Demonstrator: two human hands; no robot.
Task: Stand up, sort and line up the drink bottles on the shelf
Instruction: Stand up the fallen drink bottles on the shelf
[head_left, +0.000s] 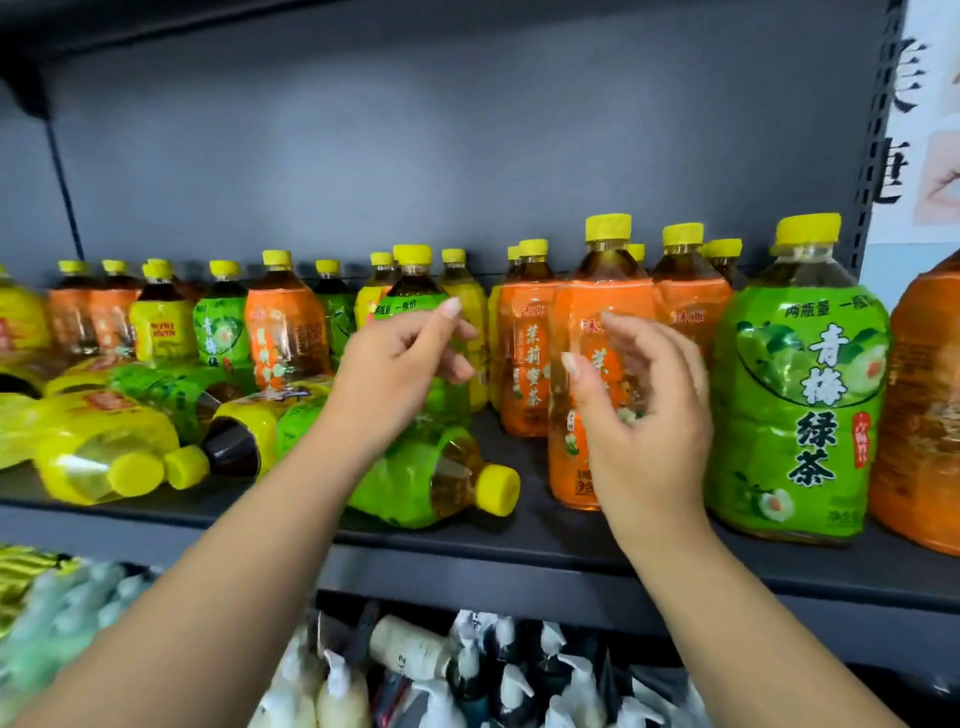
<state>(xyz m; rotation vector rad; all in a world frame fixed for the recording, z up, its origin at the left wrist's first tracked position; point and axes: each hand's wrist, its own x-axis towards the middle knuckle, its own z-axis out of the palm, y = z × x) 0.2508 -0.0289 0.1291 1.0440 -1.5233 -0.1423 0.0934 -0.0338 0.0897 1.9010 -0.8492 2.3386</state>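
Note:
Tea bottles with yellow caps fill a dark shelf (519, 540). Upright orange-label bottles (524, 364) stand at centre right, and one orange bottle (576, 457) stands at the front. My right hand (639, 415) hovers in front of that bottle with loosely curled fingers, holding nothing. A big green-label bottle (800, 405) stands upright to its right. My left hand (400, 374) is raised before an upright green bottle (415, 296), fingers relaxed, holding nothing. Below it a green bottle (426, 483) lies on its side, cap pointing right. Yellow bottles (104, 457) lie toppled at the left.
A mixed back row of orange, green and yellow bottles (223, 322) stands along the grey back panel. Another orange bottle (919, 415) sits at the far right by the shelf upright (878, 130). The lower shelf holds pump bottles and packets (467, 670).

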